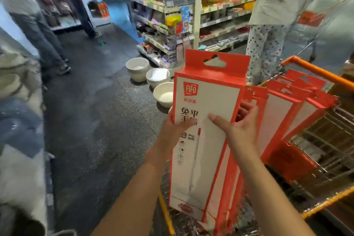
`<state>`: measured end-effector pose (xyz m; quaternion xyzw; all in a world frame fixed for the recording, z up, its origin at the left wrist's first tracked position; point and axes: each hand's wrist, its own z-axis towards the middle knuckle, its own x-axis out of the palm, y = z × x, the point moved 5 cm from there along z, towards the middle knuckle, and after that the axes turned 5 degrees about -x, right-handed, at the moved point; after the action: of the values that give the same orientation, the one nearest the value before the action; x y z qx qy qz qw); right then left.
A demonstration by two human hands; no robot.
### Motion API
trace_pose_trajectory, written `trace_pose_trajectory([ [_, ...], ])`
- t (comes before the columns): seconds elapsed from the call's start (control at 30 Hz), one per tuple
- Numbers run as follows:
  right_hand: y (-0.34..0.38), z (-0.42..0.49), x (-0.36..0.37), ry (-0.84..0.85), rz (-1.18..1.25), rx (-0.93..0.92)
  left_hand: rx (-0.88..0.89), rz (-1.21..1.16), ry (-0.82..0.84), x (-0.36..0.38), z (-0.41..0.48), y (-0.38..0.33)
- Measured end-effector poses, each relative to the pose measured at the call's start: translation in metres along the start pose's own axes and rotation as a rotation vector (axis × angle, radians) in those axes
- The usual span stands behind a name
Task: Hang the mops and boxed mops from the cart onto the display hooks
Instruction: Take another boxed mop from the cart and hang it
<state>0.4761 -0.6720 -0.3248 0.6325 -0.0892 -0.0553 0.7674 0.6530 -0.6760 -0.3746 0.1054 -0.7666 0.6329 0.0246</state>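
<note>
Both forearms are reaching up from the bottom of my view, and I'm holding one boxed mop (pixel 210 92) upright beside the cart (pixel 316 71). My left hand (pixel 175 127) is gripping its left edge, thumb across the front, while my right hand (pixel 242 128) is curling round the right edge. Several more red boxes (pixel 287 105) are leaning inside the cart, unhung. No display hooks are showing, so I'm judging most of the hanging as left to do.

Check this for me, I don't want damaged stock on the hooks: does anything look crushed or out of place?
The held boxed mop looks intact, hang tab untorn. The boxes in the cart lean unevenly. Oddest: white basins sit on the aisle floor beside the shelf end.
</note>
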Motion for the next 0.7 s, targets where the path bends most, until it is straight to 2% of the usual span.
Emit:
trace_pose_trajectory([
  [0.2,0.043,0.006,0.021,0.291,0.141,-0.116,0.208,-0.039,-0.337,-0.003,-0.059,-0.05],
  [0.33,0.062,-0.004,0.037,0.529,0.149,-0.177,0.335,-0.111,-0.517,-0.007,-0.103,-0.074],
  [0.47,0.058,-0.031,0.047,0.758,0.101,-0.157,0.438,-0.177,-0.686,-0.018,-0.143,-0.09],
  [0.7,0.105,-0.084,0.074,0.885,0.146,-0.236,0.576,-0.315,-0.83,-0.036,-0.227,-0.116],
])
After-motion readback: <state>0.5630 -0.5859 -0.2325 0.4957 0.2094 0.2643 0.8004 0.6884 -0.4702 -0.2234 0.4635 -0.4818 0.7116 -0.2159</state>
